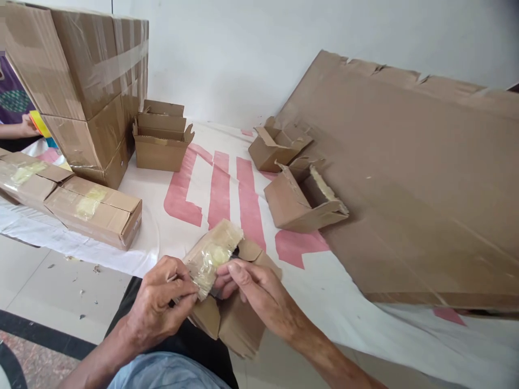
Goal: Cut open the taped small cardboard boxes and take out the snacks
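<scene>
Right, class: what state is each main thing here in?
Nearest box: partly open, one flap taped
Left hand: pinched at the flap's edge
Right hand: curled at the opening
Stack of boxes: taped, piled up
Box beside it: open
Two right boxes: open
Front-left boxes: taped across the top
Cardboard sheet: ragged top edge
Cloth: creased

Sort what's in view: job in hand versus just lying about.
In hand:
left hand, right hand
open carton
its taped flap

Apparently just lying about:
other open boxes
row of taped boxes
box stack
large cardboard piece
</scene>
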Available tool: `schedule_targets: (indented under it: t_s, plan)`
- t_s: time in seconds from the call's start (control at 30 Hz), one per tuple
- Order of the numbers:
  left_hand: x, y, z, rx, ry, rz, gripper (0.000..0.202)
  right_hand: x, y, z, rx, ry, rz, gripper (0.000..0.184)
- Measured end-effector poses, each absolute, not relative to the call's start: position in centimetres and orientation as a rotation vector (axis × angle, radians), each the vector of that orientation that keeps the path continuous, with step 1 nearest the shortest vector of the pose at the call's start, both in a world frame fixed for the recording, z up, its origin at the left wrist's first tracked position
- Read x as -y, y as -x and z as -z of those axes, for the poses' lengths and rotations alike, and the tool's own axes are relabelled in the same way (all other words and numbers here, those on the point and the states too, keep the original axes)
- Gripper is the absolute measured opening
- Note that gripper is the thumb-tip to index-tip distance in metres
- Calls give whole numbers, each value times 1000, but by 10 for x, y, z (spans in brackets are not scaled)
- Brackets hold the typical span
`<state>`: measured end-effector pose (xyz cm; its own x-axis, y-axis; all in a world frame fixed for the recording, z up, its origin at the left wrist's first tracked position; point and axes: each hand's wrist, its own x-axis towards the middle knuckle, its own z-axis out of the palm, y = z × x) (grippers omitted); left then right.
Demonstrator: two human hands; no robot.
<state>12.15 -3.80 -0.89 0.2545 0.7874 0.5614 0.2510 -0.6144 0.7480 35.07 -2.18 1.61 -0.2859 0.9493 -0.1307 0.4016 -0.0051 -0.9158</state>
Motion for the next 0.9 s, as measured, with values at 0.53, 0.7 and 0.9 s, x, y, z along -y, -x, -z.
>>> schedule_targets:
  t_s: [0.53, 0.7, 0.9]
  plan:
    - [55, -142, 19, -985, -1892, -1550, 18, 32, -330, -14, 849, 1078, -1769, 53]
    - [56, -142, 13, -875, -1955, -1467, 17, 29, -325, -10, 838, 1114, -1907, 44]
    - [47, -130, 2, -865, -1635, -1181, 14, 31, -328, -1, 860, 1185, -1890, 46]
